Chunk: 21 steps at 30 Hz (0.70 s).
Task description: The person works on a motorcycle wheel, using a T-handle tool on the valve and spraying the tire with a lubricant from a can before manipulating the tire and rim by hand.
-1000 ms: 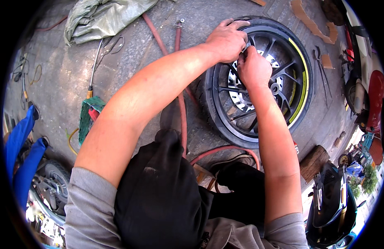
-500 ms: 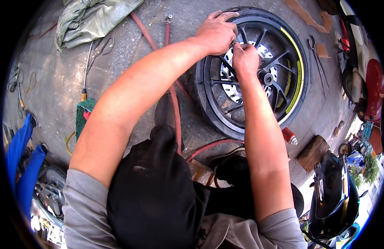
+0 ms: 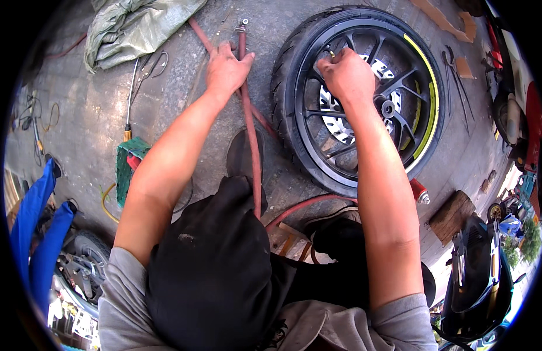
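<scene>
A black motorcycle wheel (image 3: 426,111) with a tyre, a yellow rim stripe and a silver brake disc lies flat on the concrete. My right hand (image 3: 348,75) rests closed on the rim's inner edge by the valve, fingers pinched on it. My left hand (image 3: 226,69) lies left of the wheel, fingers closing around a red air hose (image 3: 251,140) that runs across the ground to a metal nozzle (image 3: 242,26).
A grey-green tarp (image 3: 133,29) lies at the top left. A green crate (image 3: 127,167) and a screwdriver (image 3: 129,99) sit to the left. Tyre irons (image 3: 455,76) lie right of the wheel, with a wooden block (image 3: 452,215), a red can (image 3: 417,190) and motorcycles nearby.
My left hand has left the tyre's edge and moved left onto the red hose. My right hand stays at the rim by the valve. The view has shifted.
</scene>
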Motion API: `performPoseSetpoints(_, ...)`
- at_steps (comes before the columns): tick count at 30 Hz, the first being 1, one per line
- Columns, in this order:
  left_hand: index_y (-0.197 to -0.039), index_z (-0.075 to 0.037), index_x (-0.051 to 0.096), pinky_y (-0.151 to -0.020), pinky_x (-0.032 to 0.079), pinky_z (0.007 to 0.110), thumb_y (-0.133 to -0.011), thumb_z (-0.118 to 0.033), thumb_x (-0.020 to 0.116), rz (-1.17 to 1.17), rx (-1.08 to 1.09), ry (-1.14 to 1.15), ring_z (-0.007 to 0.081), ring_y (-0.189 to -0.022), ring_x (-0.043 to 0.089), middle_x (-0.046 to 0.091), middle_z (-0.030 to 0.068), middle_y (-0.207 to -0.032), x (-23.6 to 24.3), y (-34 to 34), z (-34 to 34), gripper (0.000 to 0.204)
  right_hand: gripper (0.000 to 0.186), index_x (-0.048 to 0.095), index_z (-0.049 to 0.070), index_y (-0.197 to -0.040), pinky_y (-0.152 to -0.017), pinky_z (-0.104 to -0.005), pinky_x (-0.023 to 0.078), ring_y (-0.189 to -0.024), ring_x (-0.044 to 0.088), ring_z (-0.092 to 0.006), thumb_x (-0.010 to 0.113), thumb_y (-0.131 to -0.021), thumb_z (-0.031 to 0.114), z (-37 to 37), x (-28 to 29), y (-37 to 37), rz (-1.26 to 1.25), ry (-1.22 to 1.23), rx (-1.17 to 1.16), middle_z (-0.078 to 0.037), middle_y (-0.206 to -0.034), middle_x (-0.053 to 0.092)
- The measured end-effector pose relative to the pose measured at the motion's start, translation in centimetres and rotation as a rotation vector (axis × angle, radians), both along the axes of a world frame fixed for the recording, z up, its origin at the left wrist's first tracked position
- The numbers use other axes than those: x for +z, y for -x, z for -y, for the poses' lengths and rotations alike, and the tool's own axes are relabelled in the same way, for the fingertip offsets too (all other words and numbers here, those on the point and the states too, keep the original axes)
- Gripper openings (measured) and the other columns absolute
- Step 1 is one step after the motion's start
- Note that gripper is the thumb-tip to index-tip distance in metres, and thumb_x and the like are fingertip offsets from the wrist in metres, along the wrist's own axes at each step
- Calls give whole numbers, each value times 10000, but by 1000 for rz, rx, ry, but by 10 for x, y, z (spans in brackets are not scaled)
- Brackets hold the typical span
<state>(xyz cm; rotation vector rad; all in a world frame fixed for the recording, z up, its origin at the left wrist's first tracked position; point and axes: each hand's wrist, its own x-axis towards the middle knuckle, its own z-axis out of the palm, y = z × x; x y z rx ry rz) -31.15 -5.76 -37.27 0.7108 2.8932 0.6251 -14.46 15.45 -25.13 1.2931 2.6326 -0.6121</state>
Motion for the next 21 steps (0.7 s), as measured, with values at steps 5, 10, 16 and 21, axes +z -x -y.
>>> performPoseSetpoints(5, -1219, 10, 668, -1019, 561, 518, -942, -399, 757, 289, -37, 235, 457, -1137, 731, 762, 266, -1149, 27, 14, -15, 502, 334, 733, 22, -946, -866, -491, 631, -906, 791, -427, 740, -948, 356, 60, 29, -12, -190, 406, -3, -225, -865, 786)
performPoseSetpoints(10, -1185, -33, 663, -870, 574, 428, -983, -375, 700, 554, 206, -406, 273, -942, 726, 736, 116, -990, 18, 45, 22, 400, 218, 634, 44, -1010, -724, -513, 630, -843, 787, -365, 711, -982, 245, 154, 21, -70, -43, 214, 557, -170, -862, 750)
performPoseSetpoints(16, -1223, -53, 622, -700, 477, 302, -1102, -261, 583, 925, 93, -892, 124, -728, 531, 559, 13, -873, 111, -16, 9, 244, 144, 706, 56, -988, -720, -476, 649, -845, 802, -331, 678, -950, 193, 151, 21, -85, -17, 146, 650, -137, -953, 789)
performPoseSetpoints(21, -1245, -10, 612, -820, 538, 415, -1099, -275, 591, 791, -446, -592, 287, -875, 652, 667, 129, -970, 148, -100, -21, 303, 380, 719, 2, -1199, -876, -430, 606, -918, 787, -319, 603, -1144, 360, 58, 56, -66, -717, 689, -204, -168, -966, 802)
